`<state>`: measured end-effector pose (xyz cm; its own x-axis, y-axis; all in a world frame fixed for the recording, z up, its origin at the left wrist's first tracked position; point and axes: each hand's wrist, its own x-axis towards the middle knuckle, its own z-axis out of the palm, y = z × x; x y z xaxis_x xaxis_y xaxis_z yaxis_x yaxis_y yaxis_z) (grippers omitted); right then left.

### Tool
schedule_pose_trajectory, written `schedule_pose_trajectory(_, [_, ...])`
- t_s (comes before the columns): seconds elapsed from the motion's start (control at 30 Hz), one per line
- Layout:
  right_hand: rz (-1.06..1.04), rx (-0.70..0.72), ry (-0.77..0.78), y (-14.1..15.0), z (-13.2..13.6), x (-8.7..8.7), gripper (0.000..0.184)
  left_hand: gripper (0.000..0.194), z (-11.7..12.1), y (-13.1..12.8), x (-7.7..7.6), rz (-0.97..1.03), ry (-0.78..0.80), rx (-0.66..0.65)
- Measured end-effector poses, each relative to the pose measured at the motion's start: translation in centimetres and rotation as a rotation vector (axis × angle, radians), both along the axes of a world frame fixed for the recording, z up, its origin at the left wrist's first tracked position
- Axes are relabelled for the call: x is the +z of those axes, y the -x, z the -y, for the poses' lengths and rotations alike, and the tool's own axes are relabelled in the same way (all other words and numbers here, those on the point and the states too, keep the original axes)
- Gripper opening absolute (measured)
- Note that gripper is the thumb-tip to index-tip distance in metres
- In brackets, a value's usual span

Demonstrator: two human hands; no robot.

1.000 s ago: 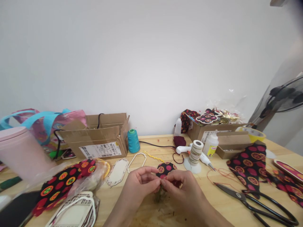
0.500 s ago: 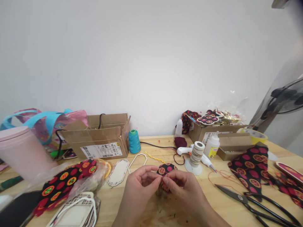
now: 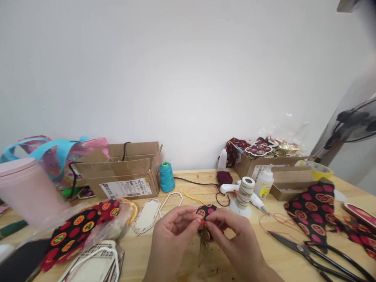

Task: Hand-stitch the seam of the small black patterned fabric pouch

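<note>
My left hand (image 3: 175,232) is closed, pinching a thin red cord (image 3: 201,220) between thumb and forefinger. My right hand (image 3: 235,230) pinches the same cord just to the right, fingertips nearly meeting the left ones. Below the fingertips hangs an olive-brown tassel (image 3: 204,241). Directly behind my fingers is a small dark piece covered in round-patterned fabric (image 3: 209,208), partly hidden by both hands. Whether the cord runs into this piece I cannot tell.
Black scissors (image 3: 302,249) and patterned fabric (image 3: 313,207) lie at right. Behind stand a glue gun (image 3: 230,188), a ribbon roll (image 3: 245,192), a glue bottle (image 3: 265,183) and a teal thread cone (image 3: 167,178). A cardboard box (image 3: 117,172) and pink tumbler (image 3: 28,184) stand left.
My fingertips have moved slightly apart, and more red cord shows between them. The tassel hangs more visibly below. My right hand has turned a little.
</note>
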<state>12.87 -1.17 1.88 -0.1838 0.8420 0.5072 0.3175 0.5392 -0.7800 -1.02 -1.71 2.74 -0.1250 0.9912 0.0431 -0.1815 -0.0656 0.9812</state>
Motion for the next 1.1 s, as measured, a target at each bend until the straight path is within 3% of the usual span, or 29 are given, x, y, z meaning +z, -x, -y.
schedule_pose_trajectory(0.3, [0.079,-0.003,0.035,0.0,-0.1,-0.1,0.016,0.013,0.4,-0.2,0.1,-0.211,-0.057,0.095])
schedule_pose_trajectory(0.57, [0.094,-0.041,-0.018,0.1,-0.1,0.1,0.017,0.011,0.5,0.1,-1.2,-0.562,-0.321,0.169])
schedule_pose_trajectory(0.77, [0.132,-0.084,-0.096,0.0,0.1,0.1,0.016,0.013,0.9,0.2,-1.3,-0.720,-0.474,0.185])
schedule_pose_trajectory(0.9, [0.162,-0.127,-0.143,0.1,0.1,0.5,0.017,0.013,0.9,0.0,-1.3,-0.704,-0.446,0.177])
schedule_pose_trajectory(1.1, [0.179,-0.155,-0.170,0.0,0.1,0.8,0.018,0.014,0.6,-0.1,-1.9,-0.483,-0.257,0.106])
